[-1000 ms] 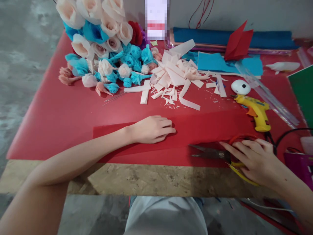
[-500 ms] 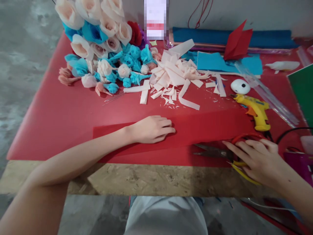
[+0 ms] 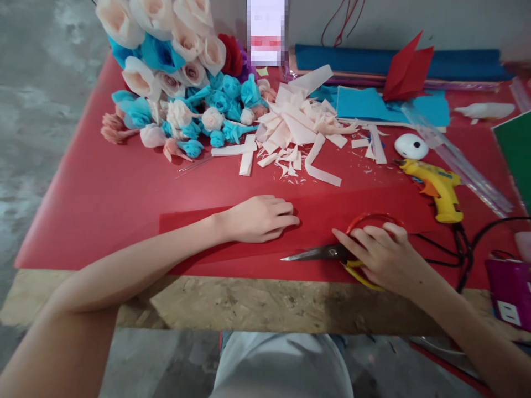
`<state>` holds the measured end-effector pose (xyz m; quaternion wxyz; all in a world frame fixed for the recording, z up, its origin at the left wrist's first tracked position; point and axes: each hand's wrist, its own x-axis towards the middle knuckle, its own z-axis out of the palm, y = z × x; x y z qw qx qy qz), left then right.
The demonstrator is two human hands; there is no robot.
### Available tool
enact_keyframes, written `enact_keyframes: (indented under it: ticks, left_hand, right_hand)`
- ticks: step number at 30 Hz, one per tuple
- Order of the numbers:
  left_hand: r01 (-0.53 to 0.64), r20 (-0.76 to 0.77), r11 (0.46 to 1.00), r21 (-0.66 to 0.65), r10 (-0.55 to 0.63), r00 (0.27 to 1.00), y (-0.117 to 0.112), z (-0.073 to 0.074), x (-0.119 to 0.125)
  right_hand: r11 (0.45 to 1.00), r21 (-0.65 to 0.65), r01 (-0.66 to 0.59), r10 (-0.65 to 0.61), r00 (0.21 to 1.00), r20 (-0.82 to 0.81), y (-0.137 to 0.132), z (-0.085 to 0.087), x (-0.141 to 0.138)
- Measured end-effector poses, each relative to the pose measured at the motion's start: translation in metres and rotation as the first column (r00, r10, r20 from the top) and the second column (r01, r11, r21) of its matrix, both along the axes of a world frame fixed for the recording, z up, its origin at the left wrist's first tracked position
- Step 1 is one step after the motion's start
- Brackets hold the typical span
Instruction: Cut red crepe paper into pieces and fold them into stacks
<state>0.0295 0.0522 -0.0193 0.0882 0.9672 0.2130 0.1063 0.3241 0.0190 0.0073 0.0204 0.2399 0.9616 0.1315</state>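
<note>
Head view, surface's (image 3: 103, 210) front edge: your half-spread left hand (image 3: 263, 218) presses red paper (image 3: 319, 213), right hand (image 3: 381, 254) grips closed scissors (image 3: 321, 253), apparently cutting; opening advised.

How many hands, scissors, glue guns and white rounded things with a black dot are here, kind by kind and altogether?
Left hand and right hand: 2
Scissors, one pair: 1
Yellow glue gun: 1
White rounded thing with a black dot: 1
Total: 5
</note>
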Motion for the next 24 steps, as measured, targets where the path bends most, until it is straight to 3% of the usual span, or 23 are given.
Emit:
enact_keyframes:
  ticks: [7,19,24]
  left_hand:
    - [0.002,-0.010,1.000,0.015,-0.002,1.000,0.001,0.000,0.000]
    - [0.004,-0.026,1.000,0.025,-0.004,1.000,0.001,0.001,0.001]
    - [-0.003,-0.027,1.000,0.026,0.004,1.000,0.000,0.000,0.002]
  right_hand:
    - [0.994,-0.063,-0.090,0.088,0.995,-0.039,0.010,-0.002,-0.022]
    - [0.954,-0.182,-0.238,0.228,0.971,-0.074,0.015,0.001,-0.019]
    - [0.985,-0.103,-0.141,0.140,0.990,-0.018,0.005,0.000,-0.016]
